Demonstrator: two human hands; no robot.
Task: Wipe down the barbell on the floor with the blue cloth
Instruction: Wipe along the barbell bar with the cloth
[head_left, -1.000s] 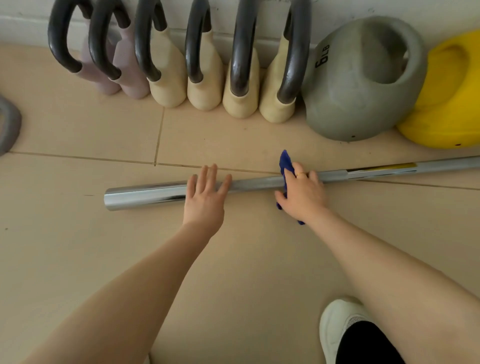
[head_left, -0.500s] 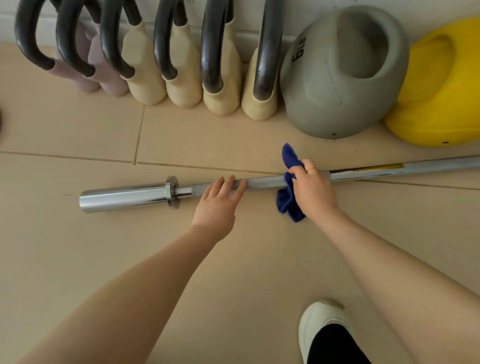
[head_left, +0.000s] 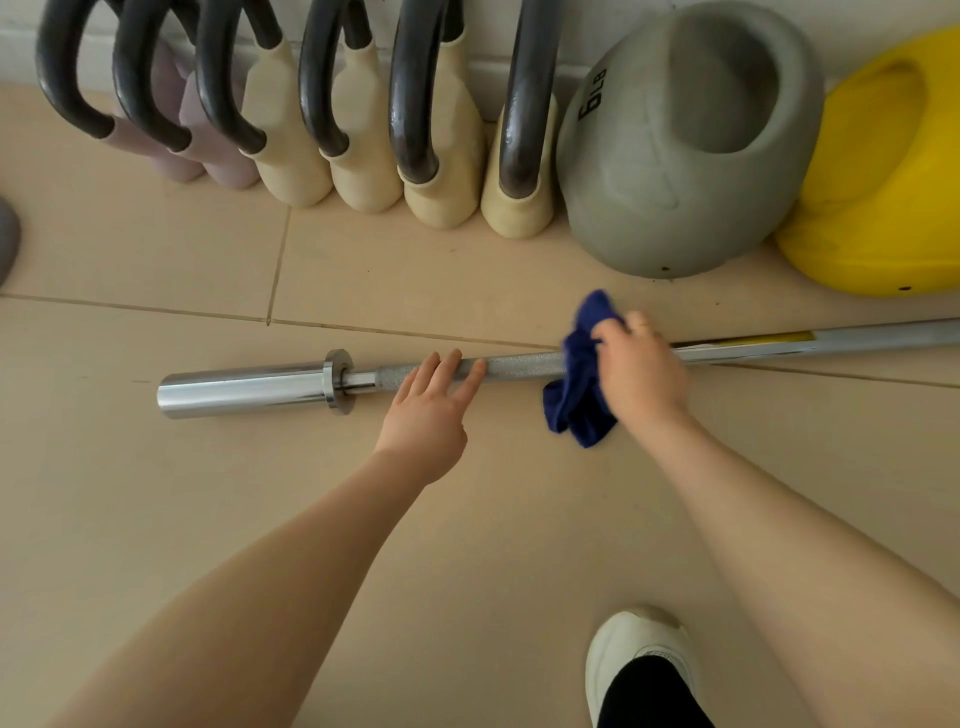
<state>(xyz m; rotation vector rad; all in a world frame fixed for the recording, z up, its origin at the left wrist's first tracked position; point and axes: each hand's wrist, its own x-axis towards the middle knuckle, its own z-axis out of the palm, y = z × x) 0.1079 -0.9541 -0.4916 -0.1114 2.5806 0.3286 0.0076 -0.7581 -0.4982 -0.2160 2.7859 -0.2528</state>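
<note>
A chrome barbell (head_left: 244, 388) lies across the tiled floor, its sleeve end at the left and its shaft running off the right edge. My left hand (head_left: 427, 410) rests on the knurled shaft just right of the collar, fingers straight. My right hand (head_left: 639, 374) grips the blue cloth (head_left: 576, 384) wrapped over the shaft farther right. Bunched cloth sticks out above and below the bar. A yellow label shows on the shaft right of my right hand.
Several kettlebells with dark handles (head_left: 415, 130) stand in a row along the wall behind the bar. A grey 6 LB kettlebell (head_left: 649, 197) and a yellow one (head_left: 883, 208) sit at the right. My white shoe (head_left: 631, 649) is on the floor near the bottom.
My left hand has shifted right along the bar, uncovering the sleeve and collar. My right hand with the cloth has slid right along the shaft, and more cloth now shows.
</note>
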